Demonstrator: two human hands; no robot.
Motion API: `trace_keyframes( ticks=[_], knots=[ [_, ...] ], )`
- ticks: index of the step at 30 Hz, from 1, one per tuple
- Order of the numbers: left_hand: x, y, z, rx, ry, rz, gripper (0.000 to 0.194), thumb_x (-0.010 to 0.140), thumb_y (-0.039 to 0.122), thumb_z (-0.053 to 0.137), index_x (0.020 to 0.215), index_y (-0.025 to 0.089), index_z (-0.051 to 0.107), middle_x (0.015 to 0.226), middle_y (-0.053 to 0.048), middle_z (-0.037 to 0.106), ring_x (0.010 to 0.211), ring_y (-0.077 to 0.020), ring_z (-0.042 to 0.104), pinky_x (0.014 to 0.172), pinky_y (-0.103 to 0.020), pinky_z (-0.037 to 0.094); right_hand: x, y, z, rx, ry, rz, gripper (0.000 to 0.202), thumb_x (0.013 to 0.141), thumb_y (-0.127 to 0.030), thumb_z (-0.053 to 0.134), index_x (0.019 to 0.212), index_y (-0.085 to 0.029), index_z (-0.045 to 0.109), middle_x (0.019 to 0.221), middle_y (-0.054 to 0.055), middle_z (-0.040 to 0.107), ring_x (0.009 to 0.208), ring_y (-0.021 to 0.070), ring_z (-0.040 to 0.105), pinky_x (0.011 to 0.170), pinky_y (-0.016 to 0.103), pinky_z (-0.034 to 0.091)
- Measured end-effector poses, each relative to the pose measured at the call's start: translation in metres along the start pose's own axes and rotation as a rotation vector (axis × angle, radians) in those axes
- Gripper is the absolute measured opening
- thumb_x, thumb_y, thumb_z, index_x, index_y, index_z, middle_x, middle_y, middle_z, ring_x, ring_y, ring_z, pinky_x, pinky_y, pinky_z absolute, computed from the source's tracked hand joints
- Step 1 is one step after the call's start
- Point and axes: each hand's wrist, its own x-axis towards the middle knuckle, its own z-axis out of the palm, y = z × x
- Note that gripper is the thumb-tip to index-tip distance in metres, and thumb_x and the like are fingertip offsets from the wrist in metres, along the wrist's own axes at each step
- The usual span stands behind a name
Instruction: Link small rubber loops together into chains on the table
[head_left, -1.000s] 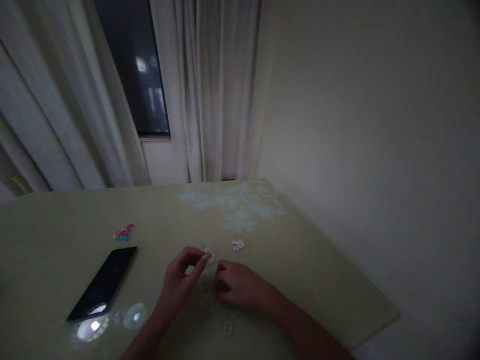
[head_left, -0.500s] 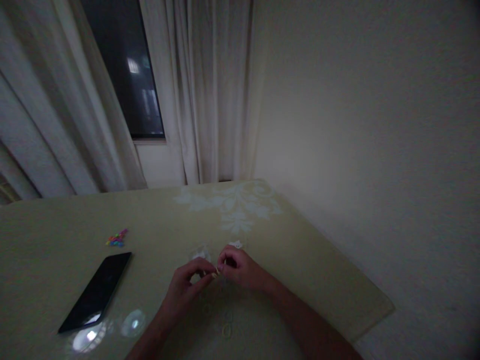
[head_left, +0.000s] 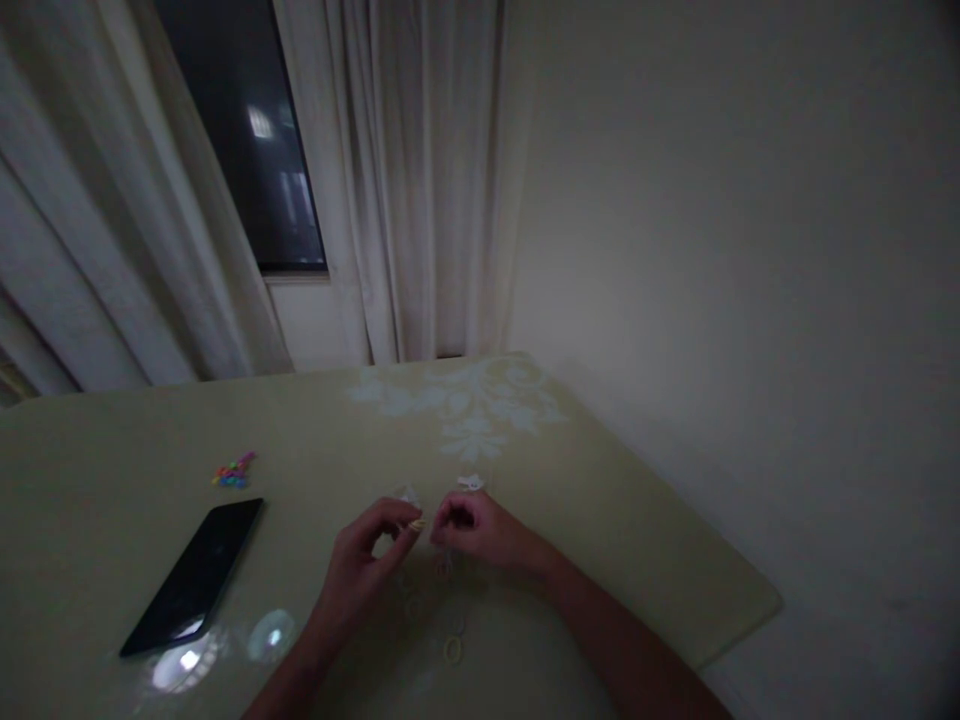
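My left hand (head_left: 369,553) pinches a small bundle of pale yellow loops (head_left: 418,524) between thumb and fingertips; their exact kind is too small to tell. Just to its right, my right hand (head_left: 480,530) has thumb and forefinger pressed together, and whatever they grip, if anything, does not show. A narrow gap parts the two hands. Below them on the table lie a pinkish ring (head_left: 442,569), a faint pale ring (head_left: 412,607) and a yellowish ring (head_left: 453,650). Behind the left fingers is a bit of clear plastic (head_left: 406,494), partly hidden.
A glossy light table (head_left: 315,430) meets a wall on the right. At left lie a black tablet or phone (head_left: 195,575) and a heap of small coloured pieces (head_left: 234,472). A white scrap (head_left: 471,483) lies beyond my right hand. Curtains (head_left: 420,180) hang behind.
My hands have drawn apart from touching fingertips. The left has shifted slightly left and up with the yellow loops in it; the right has barely moved.
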Motion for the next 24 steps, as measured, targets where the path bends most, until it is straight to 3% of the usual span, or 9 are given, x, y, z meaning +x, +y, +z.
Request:
trace_keyframes(
  ticks=[5,9,13,17,20,24],
  knots=[
    [-0.001,-0.001,-0.002,0.124,0.054,-0.06,0.016,0.088,0.036,0.072,0.093,0.023,0.08,0.088,-0.005,0.081,0.076,-0.0204,0.074,0.069,-0.028,0.057,-0.012,-0.013,-0.004,-0.257,-0.485,-0.046,0.023,0.076,-0.037,0.088,0.089,-0.02,0.079,0.057,-0.01,0.043,0.051,0.0064,0.041,0.053,0.021,0.031],
    [-0.003,-0.005,-0.002,0.146,0.052,-0.066,0.017,0.089,0.037,0.07,0.093,0.024,0.08,0.085,-0.004,0.081,0.074,-0.0204,0.075,0.069,-0.028,0.057,-0.016,-0.016,0.002,-0.439,-0.574,-0.045,0.009,0.079,-0.026,0.084,0.086,-0.022,0.08,0.062,-0.009,0.057,0.054,0.0073,0.051,0.057,0.02,0.035],
    [-0.006,-0.011,0.0,0.169,0.034,-0.064,0.016,0.089,0.036,0.072,0.095,0.025,0.081,0.086,-0.004,0.082,0.076,-0.0204,0.075,0.068,-0.027,0.057,-0.018,-0.018,0.012,-0.607,-0.542,-0.047,0.005,0.077,-0.024,0.081,0.082,-0.024,0.079,0.069,-0.007,0.067,0.06,0.0105,0.058,0.056,0.022,0.034],
    [-0.008,-0.014,0.0,0.153,0.015,-0.047,0.014,0.09,0.035,0.073,0.096,0.026,0.081,0.09,-0.004,0.082,0.079,-0.0207,0.075,0.07,-0.027,0.057,-0.018,-0.019,0.017,-0.756,-0.483,-0.145,0.013,0.072,-0.032,0.084,0.075,-0.023,0.076,0.064,-0.006,0.064,0.062,0.0134,0.058,0.057,0.024,0.03],
    [-0.006,-0.011,-0.001,0.107,0.01,-0.016,0.015,0.091,0.036,0.071,0.092,0.025,0.081,0.089,-0.005,0.081,0.08,-0.021,0.075,0.071,-0.028,0.058,-0.013,-0.016,0.009,-0.639,-0.389,-0.165,0.013,0.073,-0.03,0.083,0.079,-0.021,0.075,0.07,-0.006,0.066,0.065,0.0123,0.057,0.061,0.023,0.034],
    [-0.003,-0.005,0.0,0.085,-0.005,0.017,0.017,0.091,0.038,0.071,0.088,0.025,0.082,0.084,-0.005,0.081,0.077,-0.0208,0.076,0.07,-0.027,0.059,-0.005,-0.007,-0.008,-0.319,-0.108,-0.15,0.011,0.074,-0.02,0.076,0.084,-0.017,0.073,0.071,-0.005,0.061,0.062,0.0095,0.047,0.06,0.021,0.035]
  ],
)
